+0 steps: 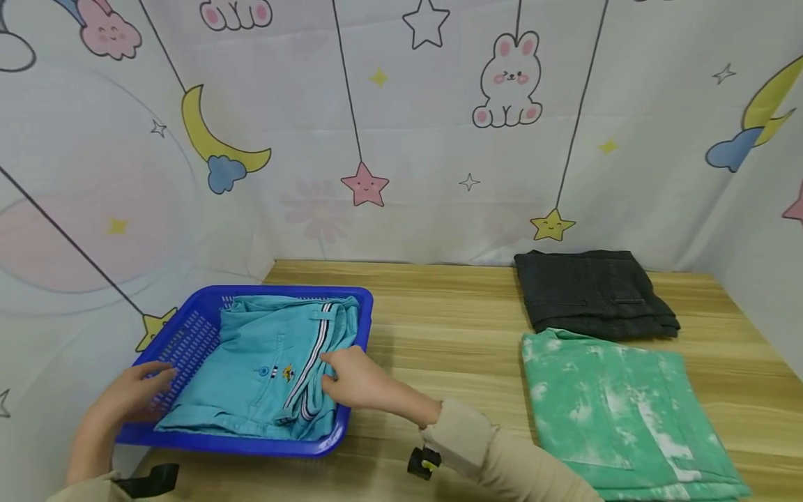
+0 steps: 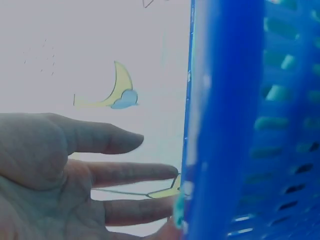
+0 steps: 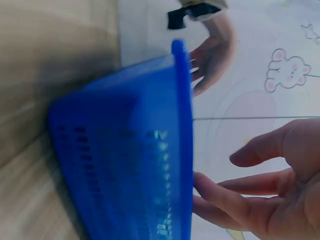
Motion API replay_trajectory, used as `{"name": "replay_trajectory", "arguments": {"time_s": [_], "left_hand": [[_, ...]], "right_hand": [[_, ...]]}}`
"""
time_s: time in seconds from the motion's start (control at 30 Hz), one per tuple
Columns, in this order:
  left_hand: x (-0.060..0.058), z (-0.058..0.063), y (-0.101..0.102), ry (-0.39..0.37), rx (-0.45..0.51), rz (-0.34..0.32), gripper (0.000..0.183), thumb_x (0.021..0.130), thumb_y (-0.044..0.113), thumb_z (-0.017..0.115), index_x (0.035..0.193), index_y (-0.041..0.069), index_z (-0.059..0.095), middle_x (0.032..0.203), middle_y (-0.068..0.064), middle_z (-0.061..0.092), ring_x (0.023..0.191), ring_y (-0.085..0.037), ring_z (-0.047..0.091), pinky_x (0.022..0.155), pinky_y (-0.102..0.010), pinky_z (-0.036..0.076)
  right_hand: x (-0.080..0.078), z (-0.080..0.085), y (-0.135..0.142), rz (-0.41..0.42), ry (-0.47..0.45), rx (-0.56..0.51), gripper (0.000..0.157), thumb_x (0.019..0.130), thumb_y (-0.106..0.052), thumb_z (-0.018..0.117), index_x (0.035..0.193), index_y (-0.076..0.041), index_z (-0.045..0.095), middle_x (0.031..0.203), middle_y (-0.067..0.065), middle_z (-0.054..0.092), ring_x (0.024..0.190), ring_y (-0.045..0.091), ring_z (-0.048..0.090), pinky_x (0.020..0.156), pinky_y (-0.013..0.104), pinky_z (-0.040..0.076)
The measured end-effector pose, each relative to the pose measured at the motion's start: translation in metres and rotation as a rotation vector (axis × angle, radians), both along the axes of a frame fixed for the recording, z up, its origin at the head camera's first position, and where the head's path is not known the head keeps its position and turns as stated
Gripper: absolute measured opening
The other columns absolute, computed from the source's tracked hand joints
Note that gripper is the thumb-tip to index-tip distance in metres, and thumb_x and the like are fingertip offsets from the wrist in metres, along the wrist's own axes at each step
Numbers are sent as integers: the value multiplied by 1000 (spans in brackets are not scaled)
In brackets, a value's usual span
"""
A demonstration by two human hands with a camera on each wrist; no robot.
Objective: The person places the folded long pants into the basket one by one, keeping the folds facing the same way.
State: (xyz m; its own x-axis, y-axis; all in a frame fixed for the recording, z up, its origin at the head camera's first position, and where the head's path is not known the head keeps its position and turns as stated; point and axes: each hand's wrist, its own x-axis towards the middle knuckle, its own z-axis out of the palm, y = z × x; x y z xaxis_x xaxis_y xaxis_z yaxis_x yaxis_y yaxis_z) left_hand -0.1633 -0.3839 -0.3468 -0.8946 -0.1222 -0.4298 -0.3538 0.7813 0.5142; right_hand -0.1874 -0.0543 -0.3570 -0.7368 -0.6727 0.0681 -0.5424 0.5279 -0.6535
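A pair of turquoise shorts (image 1: pixel 251 376) with a striped waistband lies folded in a blue plastic basket (image 1: pixel 235 446). My left hand (image 1: pixel 134 390) is at the basket's left side, its fingers reaching over the rim. In the left wrist view those fingers (image 2: pixel 135 172) are nearly straight, thumb apart, tips right by the blue wall. Over the basket's right side is my right hand (image 1: pixel 354 376), fingertips close to the waistband edge. The right wrist view shows its thumb and fingers (image 3: pixel 220 200) loosely bent and spread, some tips hidden behind the rim.
On the right of the wooden table (image 1: pixel 439 335) lies a folded green tie-dye garment (image 1: pixel 621 411). Behind it is a folded black garment (image 1: pixel 590 293). A white printed curtain (image 1: pixel 426 125) closes off the back and sides.
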Motion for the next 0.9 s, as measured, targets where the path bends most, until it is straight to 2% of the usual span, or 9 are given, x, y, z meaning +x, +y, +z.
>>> {"name": "replay_trajectory", "arguments": {"time_s": [0.07, 0.13, 0.2, 0.23, 0.33, 0.43, 0.6, 0.73, 0.9], "left_hand": [[0, 2, 3, 62, -87, -61, 60, 96, 30, 29, 128, -21, 23, 119, -45, 35, 76, -26, 59, 66, -37, 52], [-1, 3, 7, 146, -175, -127, 57, 97, 30, 30, 127, -19, 28, 119, -45, 36, 78, -33, 59, 66, -42, 50], [-2, 3, 12, 233, -239, -175, 55, 97, 30, 32, 127, -17, 33, 120, -44, 38, 86, -44, 56, 69, -48, 48], [-3, 3, 14, 278, -258, -195, 54, 96, 29, 34, 126, -16, 35, 120, -43, 40, 92, -49, 53, 71, -52, 46], [-5, 3, 22, 397, -288, -250, 49, 95, 24, 39, 125, -14, 40, 121, -40, 42, 107, -55, 41, 80, -61, 39], [-10, 6, 29, 483, -317, -306, 44, 93, 18, 45, 123, -13, 43, 120, -37, 45, 108, -54, 40, 85, -62, 37], [-19, 13, 38, 613, -434, -381, 37, 85, 9, 54, 116, -11, 51, 107, -35, 55, 93, -48, 53, 76, -55, 45], [-29, 20, 42, 661, -512, -434, 36, 83, 8, 55, 114, -10, 54, 104, -33, 57, 89, -45, 56, 74, -53, 47], [-45, 25, 47, 623, -600, -507, 38, 84, 10, 53, 120, -5, 52, 116, -29, 53, 106, -46, 48, 84, -58, 41]], "right_hand": [[-4, -1, 1, -10, 53, -21, 38, 84, -2, 47, 121, 5, 52, 40, -7, 24, 31, 0, 18, 36, 9, 22], [-9, -3, 1, -13, 122, -30, 36, 84, 0, 46, 119, 6, 54, 46, -3, 42, 34, 1, 21, 40, 9, 25], [-13, -5, 0, -15, 185, -38, 35, 84, 0, 46, 117, 5, 55, 68, 6, 62, 40, 4, 29, 46, 10, 31], [-15, -7, 0, -15, 220, -37, 35, 83, 0, 46, 116, 5, 56, 83, 10, 66, 44, 5, 37, 50, 11, 34], [-20, -11, -1, -11, 327, -22, 33, 83, -1, 47, 114, 3, 58, 114, 17, 61, 75, 13, 61, 68, 17, 48], [-26, -15, -3, 4, 415, 27, 33, 83, -3, 49, 114, 2, 59, 117, 17, 59, 110, 24, 56, 90, 29, 47], [-36, -19, -6, 31, 484, 108, 34, 83, -5, 50, 116, 1, 58, 122, 18, 55, 118, 27, 49, 99, 37, 40], [-45, -22, -8, 47, 505, 164, 35, 83, -6, 50, 117, 1, 57, 126, 18, 52, 121, 26, 46, 102, 37, 37], [-55, -22, -12, 58, 522, 250, 38, 86, -10, 49, 123, -1, 52, 132, 17, 47, 125, 27, 42, 103, 37, 36]]}}
